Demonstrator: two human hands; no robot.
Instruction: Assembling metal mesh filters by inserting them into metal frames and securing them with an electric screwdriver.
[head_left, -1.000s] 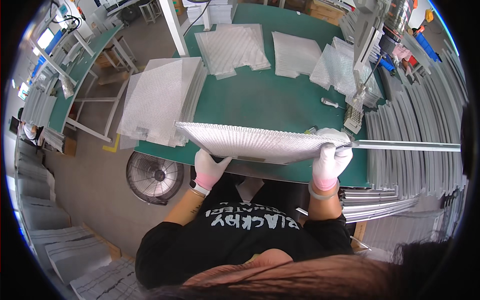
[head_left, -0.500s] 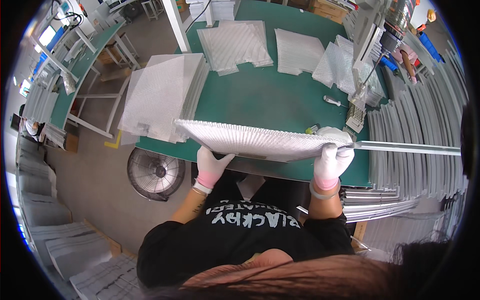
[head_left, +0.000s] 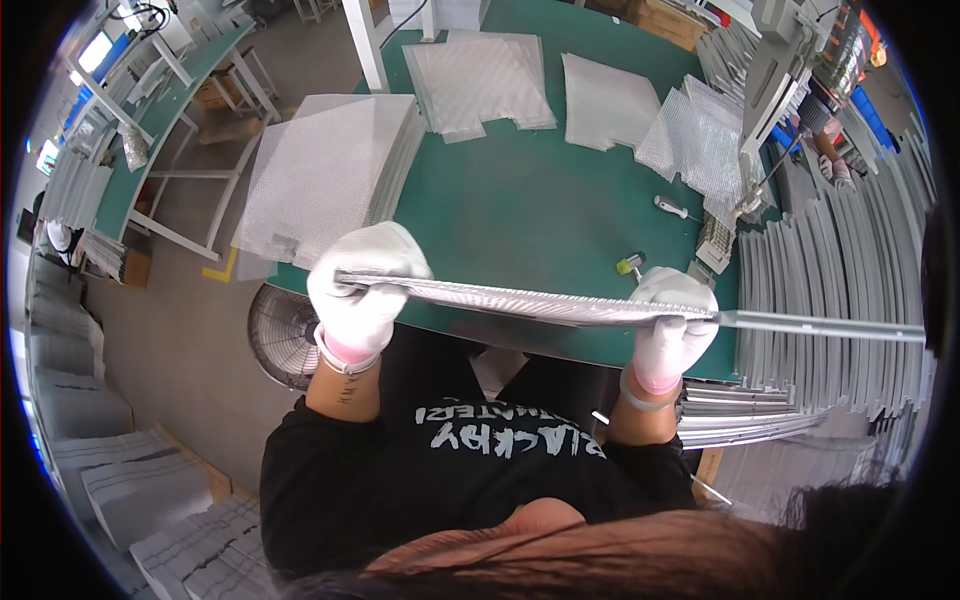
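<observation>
Before me at the table's front edge, I hold a silvery mesh panel (head_left: 530, 301) nearly edge-on, so only a thin strip of it shows. My left hand (head_left: 362, 290), in a white glove, is closed around its left end. On the opposite end, my gloved right hand (head_left: 675, 325) pinches the panel where a long grey metal rail (head_left: 820, 325) begins. That rail runs off to the right; whether it is joined to the panel is hidden by my fingers. Just beyond my right hand lies a screwdriver with a yellow-green and black handle (head_left: 630, 263).
Mesh sheet stacks (head_left: 325, 165) (head_left: 485, 85) (head_left: 610, 100) lie on the green table (head_left: 500, 200). A white-handled screwdriver (head_left: 672, 207) rests near a powered driver on a stand (head_left: 770, 110). Many grey rails (head_left: 830, 260) fill the right side. A floor fan (head_left: 280, 335) stands at lower left.
My left hand has risen from under the panel's lower edge and now grips its left end. The panel has tipped from showing its mesh face to nearly edge-on.
</observation>
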